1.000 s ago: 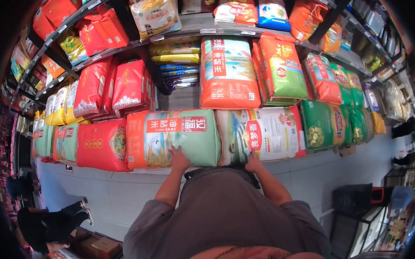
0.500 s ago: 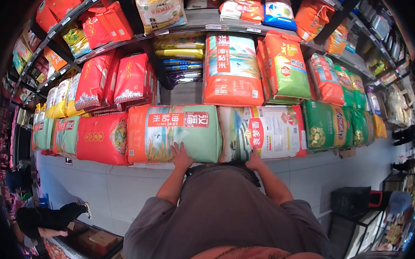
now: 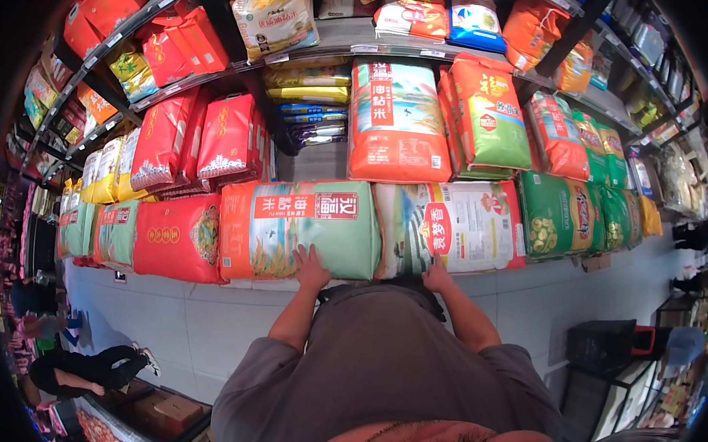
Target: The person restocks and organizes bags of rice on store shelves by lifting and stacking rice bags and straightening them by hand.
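My left hand (image 3: 311,268) lies with fingers spread on the lower front of a large rice bag (image 3: 294,226), orange on one side and pale green on the other. Beside that bag is a mostly white rice bag (image 3: 469,231) with a red label and a green field picture. At its lower edge, near the left corner, rests my right hand (image 3: 435,275), its visible fingers stretched against the bag. Neither hand is closed round anything.
A red bag (image 3: 178,240) adjoins on the left, green bags (image 3: 558,220) on the right. Behind stand an upright orange rice bag (image 3: 399,123) and shelves of more bags. A black bin (image 3: 600,346) stands at lower right. Another person's legs (image 3: 98,368) show at lower left.
Both hands stay on the same bags. The view has shifted very slightly. At lower left, the other person's legs and arm have changed position, and another person shows more behind.
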The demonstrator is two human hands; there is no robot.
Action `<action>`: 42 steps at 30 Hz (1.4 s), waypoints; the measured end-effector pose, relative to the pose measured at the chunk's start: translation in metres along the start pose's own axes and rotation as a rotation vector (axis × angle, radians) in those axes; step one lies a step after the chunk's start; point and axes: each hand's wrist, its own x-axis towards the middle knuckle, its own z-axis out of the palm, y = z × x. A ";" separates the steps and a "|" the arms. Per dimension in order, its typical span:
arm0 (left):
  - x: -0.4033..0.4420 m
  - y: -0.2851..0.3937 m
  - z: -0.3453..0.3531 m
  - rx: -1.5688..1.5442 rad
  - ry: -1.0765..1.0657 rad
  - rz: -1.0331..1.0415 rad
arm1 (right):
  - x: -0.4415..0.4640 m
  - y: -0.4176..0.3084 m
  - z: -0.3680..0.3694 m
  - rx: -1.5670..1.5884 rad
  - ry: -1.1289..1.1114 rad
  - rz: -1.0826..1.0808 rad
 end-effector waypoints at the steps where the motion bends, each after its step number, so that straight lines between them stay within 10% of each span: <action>1: -0.001 0.001 -0.002 0.000 -0.016 -0.012 | 0.000 0.000 -0.001 0.000 0.001 0.000; 42: -0.004 0.006 -0.001 -0.015 -0.021 -0.025 | -0.009 -0.004 -0.014 0.020 -0.021 -0.019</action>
